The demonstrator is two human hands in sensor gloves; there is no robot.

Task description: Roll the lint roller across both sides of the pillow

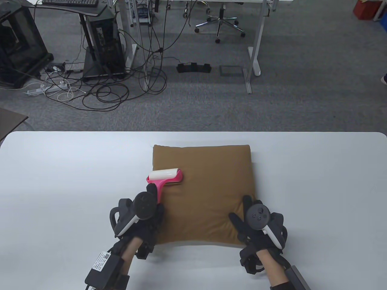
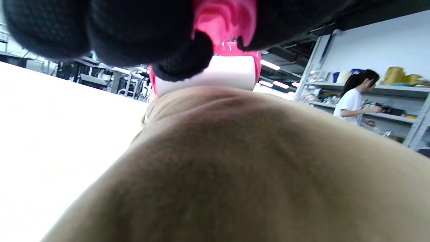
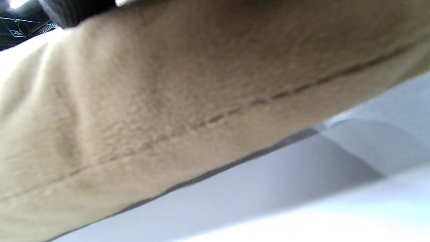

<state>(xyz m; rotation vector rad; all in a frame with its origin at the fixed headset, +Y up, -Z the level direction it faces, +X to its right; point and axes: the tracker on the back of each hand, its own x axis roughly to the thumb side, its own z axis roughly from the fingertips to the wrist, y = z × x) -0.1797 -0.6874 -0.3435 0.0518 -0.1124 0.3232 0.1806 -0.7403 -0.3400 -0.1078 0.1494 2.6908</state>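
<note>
A square brown pillow [image 1: 208, 187] lies flat on the white table [image 1: 60, 181]. My left hand [image 1: 148, 208] grips the pink handle of a lint roller [image 1: 164, 178]. Its white roll rests on the pillow's left part, near the left edge. In the left wrist view the roller [image 2: 218, 72] sits on the pillow [image 2: 252, 168] under my gloved fingers [image 2: 134, 30]. My right hand [image 1: 252, 222] rests with spread fingers on the pillow's near right corner. The right wrist view shows the pillow's seam [image 3: 201, 111] close up.
The table's far edge [image 1: 193, 132] lies beyond the pillow. Past it is a carpeted floor with cables [image 1: 99, 90], desk legs [image 1: 255, 48] and an office chair base [image 1: 219, 25]. A person [image 2: 352, 97] stands at shelves in the left wrist view.
</note>
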